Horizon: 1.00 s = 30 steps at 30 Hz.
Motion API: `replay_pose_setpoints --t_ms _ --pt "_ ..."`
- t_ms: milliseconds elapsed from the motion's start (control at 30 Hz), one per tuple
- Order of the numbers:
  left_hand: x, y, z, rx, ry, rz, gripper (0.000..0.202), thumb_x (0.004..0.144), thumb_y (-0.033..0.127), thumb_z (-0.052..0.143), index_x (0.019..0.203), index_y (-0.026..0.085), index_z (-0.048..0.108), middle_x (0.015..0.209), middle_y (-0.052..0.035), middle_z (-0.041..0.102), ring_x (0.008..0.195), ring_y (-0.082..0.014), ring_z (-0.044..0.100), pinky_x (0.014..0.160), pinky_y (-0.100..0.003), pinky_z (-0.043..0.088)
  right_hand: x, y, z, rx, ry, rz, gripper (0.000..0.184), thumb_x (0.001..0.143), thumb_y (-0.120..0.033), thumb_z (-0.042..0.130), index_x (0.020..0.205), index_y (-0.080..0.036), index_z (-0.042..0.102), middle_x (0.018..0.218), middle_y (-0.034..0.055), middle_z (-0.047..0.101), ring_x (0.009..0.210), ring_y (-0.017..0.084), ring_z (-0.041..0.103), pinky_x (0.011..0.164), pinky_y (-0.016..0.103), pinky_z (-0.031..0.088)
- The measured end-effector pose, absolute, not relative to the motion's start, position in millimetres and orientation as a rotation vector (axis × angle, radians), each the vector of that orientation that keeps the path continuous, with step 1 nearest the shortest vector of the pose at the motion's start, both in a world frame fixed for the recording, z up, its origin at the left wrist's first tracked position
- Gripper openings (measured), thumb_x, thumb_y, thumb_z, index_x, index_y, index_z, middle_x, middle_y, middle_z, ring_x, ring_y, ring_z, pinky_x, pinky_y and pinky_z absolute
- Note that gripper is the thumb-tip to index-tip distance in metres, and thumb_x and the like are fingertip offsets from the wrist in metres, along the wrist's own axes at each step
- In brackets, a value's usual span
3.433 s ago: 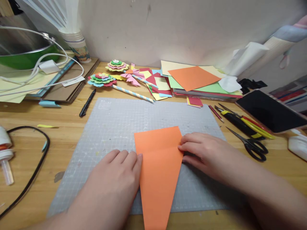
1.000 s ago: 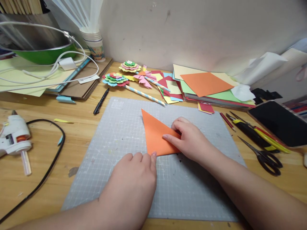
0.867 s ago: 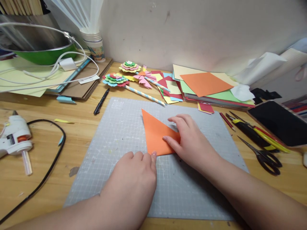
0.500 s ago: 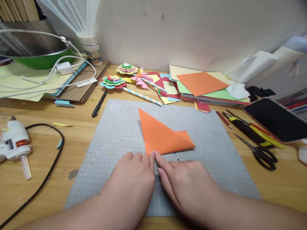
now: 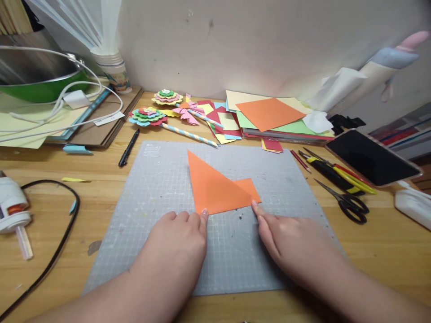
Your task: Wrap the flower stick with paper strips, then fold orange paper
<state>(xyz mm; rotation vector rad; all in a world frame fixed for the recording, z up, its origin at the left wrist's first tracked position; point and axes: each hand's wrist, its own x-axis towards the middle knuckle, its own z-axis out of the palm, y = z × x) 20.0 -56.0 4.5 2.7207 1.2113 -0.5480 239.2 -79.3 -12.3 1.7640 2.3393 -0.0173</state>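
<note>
Your folded orange paper (image 5: 215,190), lying on the cutting mat (image 5: 232,258), should handle light and springy, so hold it by the crease, where your left fingers (image 5: 204,216) and right fingers (image 5: 256,209), partly open, press without gripping.

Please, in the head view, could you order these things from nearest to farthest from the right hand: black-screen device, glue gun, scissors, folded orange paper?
From the right hand:
1. Folded orange paper: touched by it, on the mat.
2. Scissors: right of the mat.
3. Black-screen device: farther back, beyond the scissors.
4. Glue gun: far left, at the picture's edge.
</note>
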Motion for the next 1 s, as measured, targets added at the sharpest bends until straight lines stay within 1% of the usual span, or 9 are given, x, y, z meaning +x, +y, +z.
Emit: replay_pose_setpoints --t_ms 233,333,400,433,533,600,700,800,1000 --pt "19.5 -55.3 3.7 2.717 1.215 -0.542 0.052 0.078 -0.002 0.043 0.129 0.008 0.053 0.088 -0.0125 0.070 0.074 -0.0234 0.065 0.063 -0.035 0.048 255.5 -79.5 -14.5 1.842 2.239 -0.014 0.048 0.093 -0.027 0.027 0.120 -0.015 0.065 0.064 0.0095 0.072 0.049 0.030 0.066 0.042 0.040 0.044" --pt "20.2 -54.8 2.8 2.728 1.212 -0.539 0.050 0.079 -0.002 0.042 0.127 0.007 0.054 0.088 -0.0124 0.070 0.075 -0.0234 0.065 0.063 -0.035 0.048 254.0 -75.3 -9.0 1.861 2.230 -0.056 0.046 0.094 -0.029 0.028 0.108 -0.018 0.071 0.069 0.0094 0.073 0.053 0.030 0.066 0.045 0.043 0.047" --pt "20.8 -54.1 2.3 2.747 1.205 -0.524 0.049 0.079 -0.002 0.041 0.126 0.006 0.055 0.087 -0.0124 0.070 0.074 -0.0237 0.065 0.062 -0.035 0.048 251.2 -73.3 -5.7 1.900 2.348 -0.029 0.046 0.095 -0.031 0.029 0.105 -0.016 0.071 0.085 0.0121 0.074 0.069 0.030 0.069 0.055 0.046 0.053" --pt "20.9 -53.7 2.1 2.755 1.201 -0.512 0.049 0.079 -0.002 0.041 0.125 0.006 0.055 0.086 -0.0124 0.070 0.074 -0.0238 0.065 0.062 -0.035 0.048 249.3 -72.8 -5.3 1.882 2.466 -0.016 0.046 0.095 -0.032 0.029 0.110 -0.014 0.069 0.100 0.0144 0.072 0.084 0.031 0.069 0.066 0.048 0.054" --pt "20.5 -52.8 1.8 2.768 1.169 -0.463 0.045 0.078 -0.001 0.044 0.119 0.005 0.059 0.086 -0.0136 0.070 0.074 -0.0247 0.065 0.062 -0.037 0.049 242.0 -72.4 -9.6 1.560 2.819 -0.161 0.048 0.097 -0.033 0.033 0.137 -0.010 0.047 0.143 0.0141 0.045 0.128 0.029 0.046 0.101 0.049 0.043" --pt "19.5 -52.6 1.0 2.776 1.142 -0.442 0.040 0.078 0.000 0.045 0.113 0.005 0.062 0.087 -0.0146 0.070 0.074 -0.0253 0.065 0.063 -0.037 0.049 235.9 -70.7 -14.7 1.324 2.855 -0.380 0.054 0.096 -0.039 0.039 0.144 -0.015 0.035 0.151 0.0093 0.030 0.137 0.026 0.032 0.110 0.050 0.032" --pt "17.2 -53.0 -1.5 2.781 1.129 -0.414 0.035 0.078 0.001 0.046 0.107 0.006 0.064 0.086 -0.0150 0.070 0.073 -0.0254 0.065 0.063 -0.037 0.048 226.7 -64.3 -18.3 1.255 2.780 -0.631 0.062 0.093 -0.047 0.044 0.146 -0.019 0.029 0.152 0.0071 0.025 0.140 0.025 0.026 0.114 0.053 0.023" --pt "15.4 -53.3 -3.4 2.779 1.118 -0.373 0.032 0.077 0.002 0.049 0.105 0.006 0.064 0.085 -0.0147 0.069 0.073 -0.0257 0.065 0.062 -0.037 0.047 220.9 -56.4 -16.7 1.315 2.730 -0.757 0.057 0.095 -0.042 0.041 0.146 -0.020 0.028 0.152 0.0065 0.025 0.140 0.024 0.023 0.114 0.053 0.021" --pt "18.5 -51.3 -0.4 2.767 1.115 -0.417 0.033 0.076 -0.002 0.048 0.102 0.006 0.065 0.083 -0.0141 0.069 0.073 -0.0248 0.065 0.062 -0.035 0.048 216.0 -44.6 -22.6 1.402 2.765 -0.685 0.056 0.096 -0.042 0.039 0.146 -0.020 0.029 0.153 0.0038 0.023 0.141 0.022 0.021 0.115 0.046 0.022"
